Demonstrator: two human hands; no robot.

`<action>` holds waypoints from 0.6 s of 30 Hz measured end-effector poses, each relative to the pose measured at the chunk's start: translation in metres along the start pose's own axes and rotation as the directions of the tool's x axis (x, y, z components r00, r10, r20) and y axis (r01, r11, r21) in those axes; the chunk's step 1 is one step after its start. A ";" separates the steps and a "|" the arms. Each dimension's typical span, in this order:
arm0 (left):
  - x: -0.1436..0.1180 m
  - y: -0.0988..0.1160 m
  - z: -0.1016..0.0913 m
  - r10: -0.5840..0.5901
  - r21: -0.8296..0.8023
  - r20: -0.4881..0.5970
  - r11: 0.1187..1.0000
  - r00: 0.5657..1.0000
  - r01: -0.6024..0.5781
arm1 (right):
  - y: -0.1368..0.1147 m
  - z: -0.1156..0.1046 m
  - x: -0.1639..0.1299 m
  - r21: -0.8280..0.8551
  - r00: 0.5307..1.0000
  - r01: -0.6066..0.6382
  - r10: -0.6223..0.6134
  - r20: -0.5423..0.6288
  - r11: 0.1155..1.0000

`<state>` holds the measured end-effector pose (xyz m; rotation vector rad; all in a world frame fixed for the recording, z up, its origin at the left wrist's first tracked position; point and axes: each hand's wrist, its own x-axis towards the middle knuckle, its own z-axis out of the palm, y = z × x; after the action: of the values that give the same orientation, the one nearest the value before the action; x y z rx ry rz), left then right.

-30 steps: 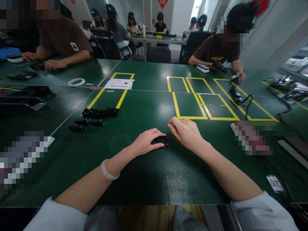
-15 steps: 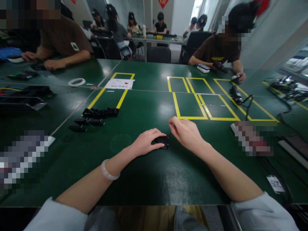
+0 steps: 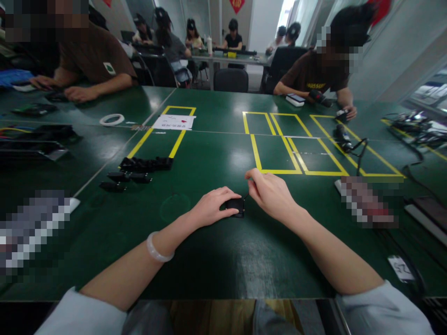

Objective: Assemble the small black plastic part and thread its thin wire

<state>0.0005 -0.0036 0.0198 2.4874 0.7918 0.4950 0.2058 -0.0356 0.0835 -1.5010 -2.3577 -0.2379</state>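
Observation:
On the green table (image 3: 216,260), my left hand (image 3: 213,205) rests over a small black block-shaped part (image 3: 236,206) and pins it down. My right hand (image 3: 270,193) hovers just right of the part, fingers pinched together at a thin dark pin or wire that sticks up from its top right corner. What the fingertips pinch is too small to make out clearly. A pale bangle sits on my left wrist.
A row of similar black parts (image 3: 145,163) and a few loose ones (image 3: 124,179) lie to the left. Yellow tape rectangles (image 3: 275,153) mark the table. A white tape roll (image 3: 111,119), a paper sheet (image 3: 173,122) and cables (image 3: 349,142) lie farther off. Other people sit across the table.
Almost nothing has moved; my right hand has edged slightly up and left over the part, while my left hand stays pressed on it.

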 end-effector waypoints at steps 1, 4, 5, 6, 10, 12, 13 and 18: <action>0.000 0.000 0.000 0.001 0.000 -0.001 1.000 1.000 -0.001 | 0.000 0.000 0.000 0.011 1.000 0.003 -0.004 0.000 1.000; 0.000 0.000 0.000 -0.003 0.003 -0.002 1.000 1.000 0.003 | 0.000 -0.002 0.000 0.000 0.999 0.008 -0.008 0.033 1.000; 0.000 0.001 0.000 -0.004 0.004 0.000 1.000 1.000 0.004 | 0.000 -0.002 0.000 -0.015 0.999 0.005 -0.004 0.044 1.000; 0.000 0.001 0.000 -0.006 0.004 0.003 1.000 1.000 0.006 | 0.000 -0.002 0.000 -0.031 0.999 -0.001 0.003 0.051 1.000; 0.000 0.001 -0.001 -0.002 0.004 0.001 1.000 1.000 0.002 | 0.001 -0.001 0.000 -0.051 0.999 -0.018 0.020 0.039 0.999; 0.000 0.001 0.000 0.001 0.004 -0.002 1.000 1.000 -0.001 | 0.000 -0.001 0.001 -0.031 1.000 -0.010 0.011 0.024 0.999; 0.000 0.001 0.000 0.001 0.005 0.000 1.000 1.000 -0.001 | 0.000 -0.002 0.000 -0.022 1.000 -0.003 0.003 0.019 1.000; 0.000 0.001 -0.001 -0.011 0.010 0.019 1.000 1.000 0.011 | 0.001 -0.004 -0.001 -0.076 0.999 0.000 0.004 0.053 0.997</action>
<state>0.0009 -0.0041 0.0211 2.4920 0.8020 0.4640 0.2081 -0.0368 0.0868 -1.5628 -2.4133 -0.2935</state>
